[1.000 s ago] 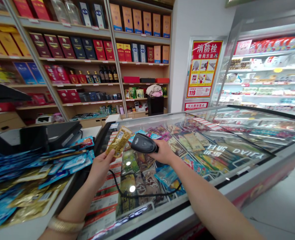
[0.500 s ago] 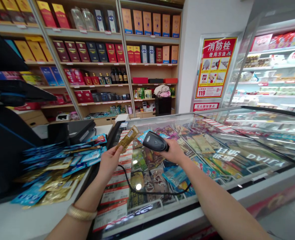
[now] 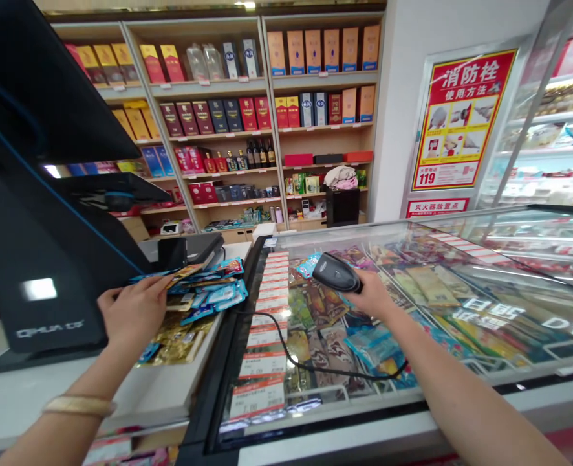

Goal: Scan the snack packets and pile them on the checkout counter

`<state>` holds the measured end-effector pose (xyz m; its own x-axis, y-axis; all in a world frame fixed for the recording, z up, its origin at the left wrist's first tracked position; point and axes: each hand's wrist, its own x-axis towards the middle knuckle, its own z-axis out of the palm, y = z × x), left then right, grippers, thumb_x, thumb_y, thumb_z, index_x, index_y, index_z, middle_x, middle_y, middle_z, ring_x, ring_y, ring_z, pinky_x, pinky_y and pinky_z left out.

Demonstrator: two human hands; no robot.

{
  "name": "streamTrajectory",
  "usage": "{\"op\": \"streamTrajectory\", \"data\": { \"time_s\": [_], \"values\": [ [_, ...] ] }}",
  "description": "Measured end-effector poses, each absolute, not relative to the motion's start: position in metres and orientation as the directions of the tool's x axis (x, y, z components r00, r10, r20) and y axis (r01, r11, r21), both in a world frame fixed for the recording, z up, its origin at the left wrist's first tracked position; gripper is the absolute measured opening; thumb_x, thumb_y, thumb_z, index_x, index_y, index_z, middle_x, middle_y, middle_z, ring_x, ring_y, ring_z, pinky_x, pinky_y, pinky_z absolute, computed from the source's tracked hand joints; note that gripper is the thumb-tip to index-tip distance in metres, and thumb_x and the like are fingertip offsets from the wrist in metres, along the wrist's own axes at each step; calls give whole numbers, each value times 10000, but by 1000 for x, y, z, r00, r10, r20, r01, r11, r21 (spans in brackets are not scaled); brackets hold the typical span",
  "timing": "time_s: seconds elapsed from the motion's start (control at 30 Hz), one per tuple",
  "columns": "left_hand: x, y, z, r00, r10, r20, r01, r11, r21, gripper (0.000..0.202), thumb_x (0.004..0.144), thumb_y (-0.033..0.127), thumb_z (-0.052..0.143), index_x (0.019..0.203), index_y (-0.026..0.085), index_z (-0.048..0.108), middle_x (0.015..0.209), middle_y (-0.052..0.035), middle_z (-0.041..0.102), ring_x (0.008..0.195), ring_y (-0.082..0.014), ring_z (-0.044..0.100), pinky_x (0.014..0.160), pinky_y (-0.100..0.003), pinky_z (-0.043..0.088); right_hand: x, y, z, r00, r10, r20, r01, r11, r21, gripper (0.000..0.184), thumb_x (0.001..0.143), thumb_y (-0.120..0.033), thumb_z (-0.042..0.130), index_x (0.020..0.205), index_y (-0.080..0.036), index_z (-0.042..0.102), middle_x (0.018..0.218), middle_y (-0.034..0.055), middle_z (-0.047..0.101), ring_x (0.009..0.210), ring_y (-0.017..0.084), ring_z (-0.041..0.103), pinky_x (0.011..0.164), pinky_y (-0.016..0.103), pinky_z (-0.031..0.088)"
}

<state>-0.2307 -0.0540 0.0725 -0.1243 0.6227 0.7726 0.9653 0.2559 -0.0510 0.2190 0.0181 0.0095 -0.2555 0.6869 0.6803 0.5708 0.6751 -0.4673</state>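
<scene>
My right hand (image 3: 372, 294) is closed round a black barcode scanner (image 3: 335, 273), held above the glass lid of a chest freezer (image 3: 461, 285); its black cable (image 3: 310, 364) trails across the glass. My left hand (image 3: 134, 312) reaches over a heap of blue and gold snack packets (image 3: 196, 304) on the white counter (image 3: 34, 395). Its fingertips pinch a gold packet (image 3: 183, 276) lying on top of the heap. A gold bangle (image 3: 79, 406) sits on that wrist.
A black till screen on a stand (image 3: 39, 213) rises at the left, close to my left hand. Shelves of boxed bottles (image 3: 248, 116) fill the back wall. A red fire notice (image 3: 456, 123) hangs right of them, beside an open chiller (image 3: 548, 142).
My left hand has carried the gold packet away from the scanner and down onto the heap at the left. The view has swung left; the scanner hand has stayed over the freezer.
</scene>
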Motion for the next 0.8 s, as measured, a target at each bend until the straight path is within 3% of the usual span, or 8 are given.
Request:
{"op": "streamTrajectory", "data": {
  "time_s": [0.17,0.3,0.4,0.6,0.7,0.8],
  "values": [
    [-232,-50,66,-104,727,679,948,280,-154,430,878,203,298,1109,274,653,1110,-72,698,978,-251,560,917,-474,289,222,20,8,-247,704,666,579,658,-481,243,668,-265,628,891,-181,675,831,63,722,764,231,668,699,310,491],
    [-223,-54,68,-158,787,596,944,297,-142,487,842,184,304,1228,189,601,1228,-155,622,1104,-320,503,880,-487,331,222,19,9,-239,702,671,589,654,-475,245,677,-277,629,899,-184,678,823,62,722,749,228,664,689,307,488],
    [-212,-59,71,-166,733,660,951,295,-89,509,818,219,347,1269,148,572,1251,-197,568,1160,-359,453,890,-499,343,224,18,12,-212,698,684,608,642,-467,260,684,-284,626,918,-184,681,819,69,720,747,230,663,680,302,486],
    [-161,-40,77,-177,475,862,982,140,124,495,878,333,324,1252,139,584,1219,-189,542,1197,-365,424,950,-523,326,233,20,19,-79,668,740,640,603,-476,219,699,-314,613,866,-186,676,783,63,714,726,219,657,655,275,466],
    [-120,-11,72,-124,520,845,988,-12,153,498,869,389,362,1218,127,603,1184,-189,563,1147,-339,479,946,-486,358,239,22,21,0,654,756,678,556,-480,209,694,-344,631,829,-189,667,769,63,713,730,225,658,641,269,456],
    [-75,27,57,-58,646,761,972,-136,190,472,846,379,409,1210,153,608,1178,-166,592,1115,-301,522,939,-439,391,244,25,20,30,651,759,715,516,-472,227,700,-364,634,846,-194,666,790,66,718,734,227,662,644,269,454]
  ]
}}
